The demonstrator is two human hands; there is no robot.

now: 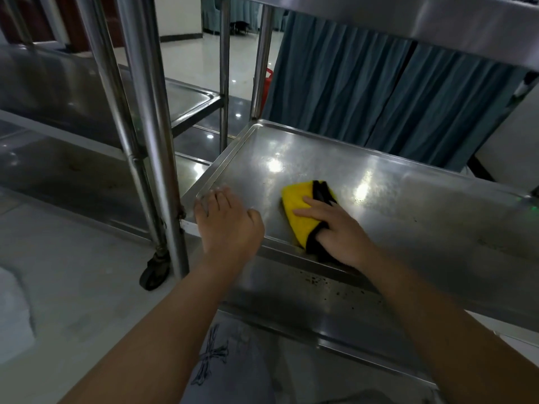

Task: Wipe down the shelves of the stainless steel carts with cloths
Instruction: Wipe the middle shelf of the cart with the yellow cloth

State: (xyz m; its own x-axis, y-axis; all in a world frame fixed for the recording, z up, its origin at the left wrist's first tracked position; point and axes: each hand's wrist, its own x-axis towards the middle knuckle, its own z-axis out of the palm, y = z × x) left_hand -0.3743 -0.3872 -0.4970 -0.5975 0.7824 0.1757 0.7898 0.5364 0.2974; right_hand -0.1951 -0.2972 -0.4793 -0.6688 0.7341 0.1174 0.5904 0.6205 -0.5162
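A stainless steel cart shelf [335, 170] with a raised rim fills the middle of the head view. On its near left part lies a folded yellow and black cloth [300, 211]. My right hand [335, 228] presses on the cloth, fingers laid over the yellow side and the black edge bunched under the palm. My left hand [230, 220] rests on the shelf's near left corner, fingers spread over the rim. A lower shelf [306, 304] of the same cart shows dark specks below the front rim.
A second steel cart [87, 91] stands to the left, its upright posts [151, 126] and a caster wheel [154, 269] close to my left hand. An upper shelf [437, 21] overhangs at top right. Blue curtains [379, 91] hang behind the cart.
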